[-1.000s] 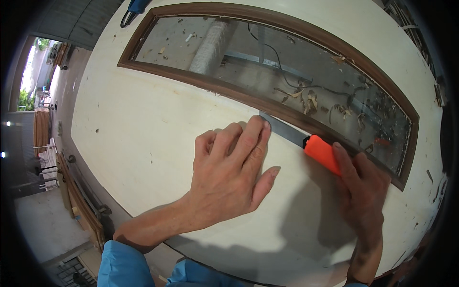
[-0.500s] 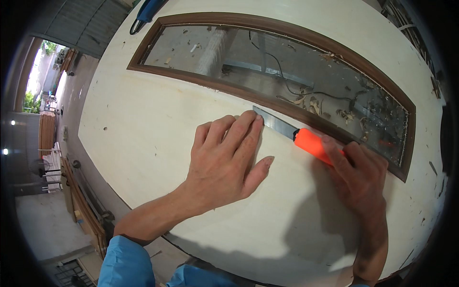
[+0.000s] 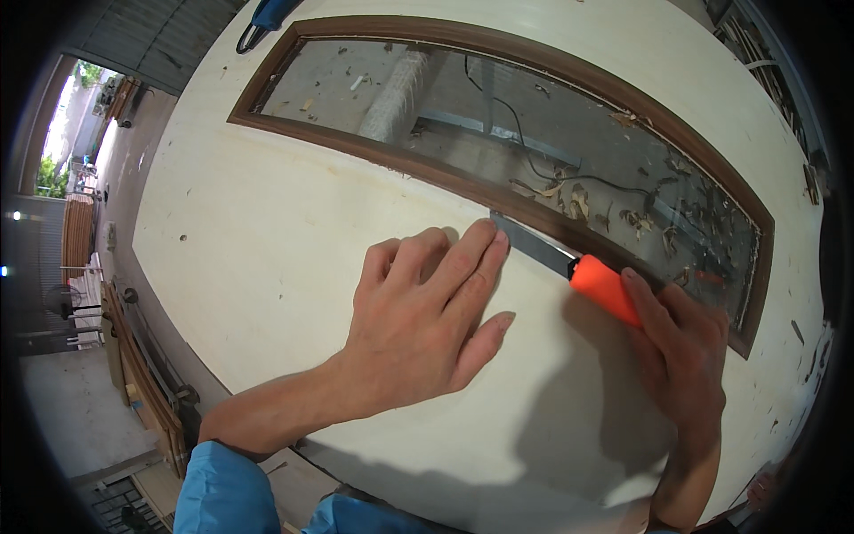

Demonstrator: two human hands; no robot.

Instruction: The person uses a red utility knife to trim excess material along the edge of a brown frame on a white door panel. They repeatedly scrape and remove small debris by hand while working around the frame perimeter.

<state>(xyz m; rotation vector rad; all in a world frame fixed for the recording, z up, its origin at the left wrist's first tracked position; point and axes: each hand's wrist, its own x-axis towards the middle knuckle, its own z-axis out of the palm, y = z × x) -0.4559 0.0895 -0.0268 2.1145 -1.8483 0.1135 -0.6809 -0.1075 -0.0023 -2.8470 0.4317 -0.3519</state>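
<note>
Left hand [image 3: 425, 325] lies open, flat on the pale wooden door panel [image 3: 267, 249]; right hand [image 3: 685, 347] grips an orange-handled chisel [image 3: 569, 265], blade tip hidden under the left fingers, at the brown window frame [image 3: 427, 169].

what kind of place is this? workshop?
Likely a woodworking or joinery shop. A pale door panel with a brown-framed glazed opening lies flat, wood shavings show below the glass, and the right hand holds an orange-handled chisel at the frame.

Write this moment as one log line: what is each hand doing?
left hand: flat on pale door panel, fingertips at blade | right hand: grips orange-handled chisel | blade at brown window frame edge
</note>
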